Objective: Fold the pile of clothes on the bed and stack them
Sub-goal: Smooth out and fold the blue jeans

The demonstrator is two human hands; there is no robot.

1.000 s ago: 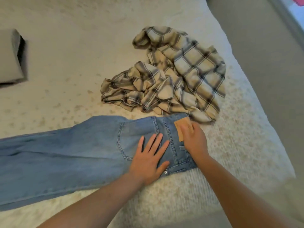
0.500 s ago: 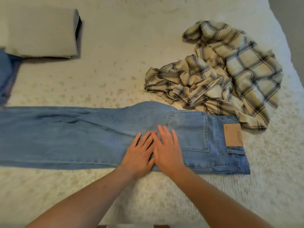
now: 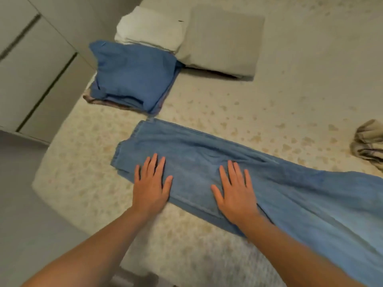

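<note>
Light blue jeans (image 3: 207,154) lie flat along the bed, leg ends at the left, the rest running off the right edge. My left hand (image 3: 151,183) presses flat on the leg near the hems, fingers spread. My right hand (image 3: 234,193) lies flat on the denim a little to the right. At the far left, folded clothes sit together: a blue stack (image 3: 132,77), a white piece (image 3: 149,30) and a grey piece (image 3: 221,40). A crumpled plaid shirt (image 3: 369,141) shows only its edge at the right.
The bed (image 3: 269,100) has a pale speckled cover; its left edge and corner run near the blue stack. Grey cupboard fronts (image 3: 31,69) stand beyond that edge, with grey floor (image 3: 20,204) below.
My hands have slid left along the jeans from the seat and pocket area to the lower legs and spread apart. The view has swung left, showing the folded stacks.
</note>
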